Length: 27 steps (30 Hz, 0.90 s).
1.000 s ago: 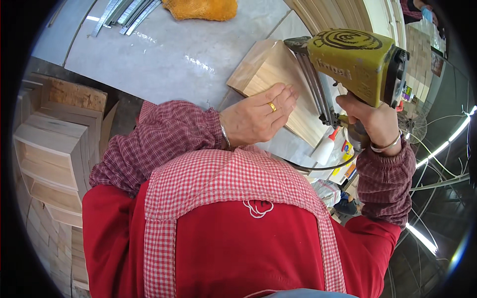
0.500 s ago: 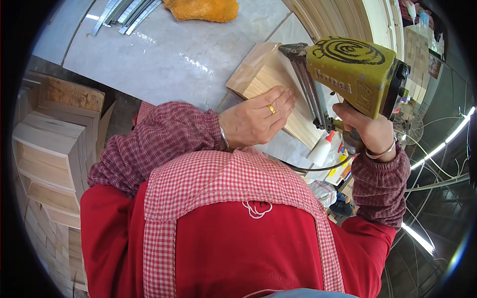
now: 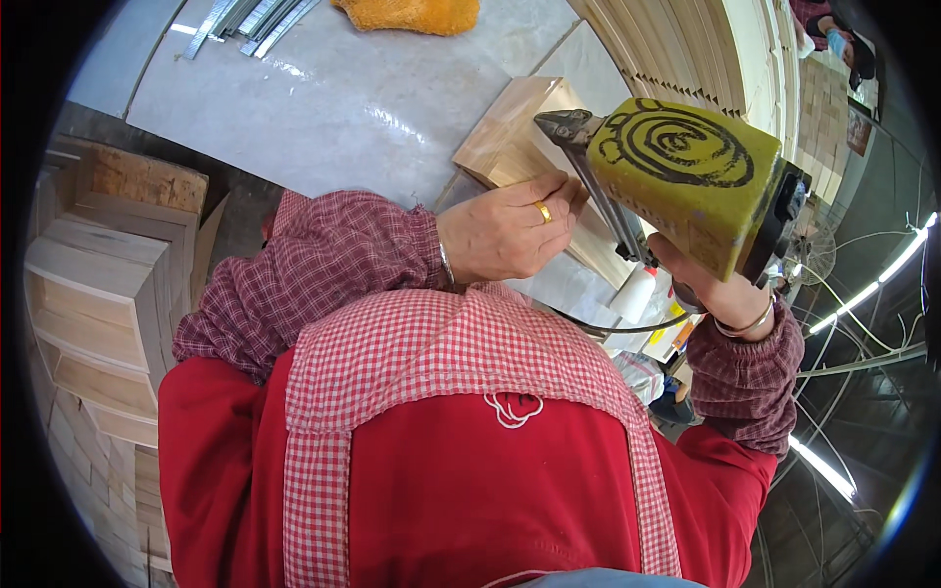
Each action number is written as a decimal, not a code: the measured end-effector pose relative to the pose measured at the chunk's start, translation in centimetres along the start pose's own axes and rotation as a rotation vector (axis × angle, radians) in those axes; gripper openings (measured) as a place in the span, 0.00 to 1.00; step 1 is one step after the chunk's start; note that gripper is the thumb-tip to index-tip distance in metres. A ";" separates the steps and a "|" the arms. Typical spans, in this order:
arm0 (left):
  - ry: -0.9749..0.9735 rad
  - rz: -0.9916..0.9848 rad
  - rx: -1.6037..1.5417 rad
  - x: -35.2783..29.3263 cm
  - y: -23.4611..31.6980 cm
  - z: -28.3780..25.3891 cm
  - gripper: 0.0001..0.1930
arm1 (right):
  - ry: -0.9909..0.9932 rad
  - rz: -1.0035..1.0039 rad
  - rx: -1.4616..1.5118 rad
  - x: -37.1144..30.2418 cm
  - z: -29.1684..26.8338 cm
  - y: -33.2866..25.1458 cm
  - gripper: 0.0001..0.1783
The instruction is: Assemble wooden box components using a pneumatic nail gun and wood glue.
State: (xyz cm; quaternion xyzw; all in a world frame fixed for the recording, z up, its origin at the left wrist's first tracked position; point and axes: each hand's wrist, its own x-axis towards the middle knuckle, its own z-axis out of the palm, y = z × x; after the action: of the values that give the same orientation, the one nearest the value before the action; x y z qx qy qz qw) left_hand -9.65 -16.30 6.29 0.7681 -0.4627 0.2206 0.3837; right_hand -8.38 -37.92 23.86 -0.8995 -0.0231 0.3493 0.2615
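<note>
Right hand (image 3: 714,279) grips blocky nailer (image 3: 676,162); left hand (image 3: 510,230) curls at wooden box (image 3: 505,132).

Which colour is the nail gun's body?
The nail gun's body is yellow-green, seen best in the head view.

A yellow-green, spiral-marked nail gun (image 3: 684,181) tilts over a pale, box-like wooden piece (image 3: 502,137) on the grey table (image 3: 314,122).

Red checked apron (image 3: 461,338); plaid sleeves (image 3: 319,260)
</note>
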 end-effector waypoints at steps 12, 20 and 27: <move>0.083 0.009 -0.025 -0.1 -0.7 0.3 0.09 | 0.072 -0.447 -0.627 0.9 -0.3 -1.6 0.27; 0.082 0.087 -0.163 -1.1 -1.0 -0.4 0.12 | -0.064 -0.273 -0.431 -1.7 0.2 1.9 0.27; 0.091 0.082 -0.082 -1.9 -0.7 -0.7 0.16 | -0.239 -0.467 -1.089 -1.2 -0.6 1.0 0.25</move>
State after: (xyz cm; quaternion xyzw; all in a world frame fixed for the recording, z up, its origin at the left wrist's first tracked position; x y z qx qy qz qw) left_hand -9.97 -14.51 5.15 0.7215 -0.4845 0.2516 0.4259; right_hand -9.01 -39.35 24.47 -0.8297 -0.4247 0.3194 -0.1710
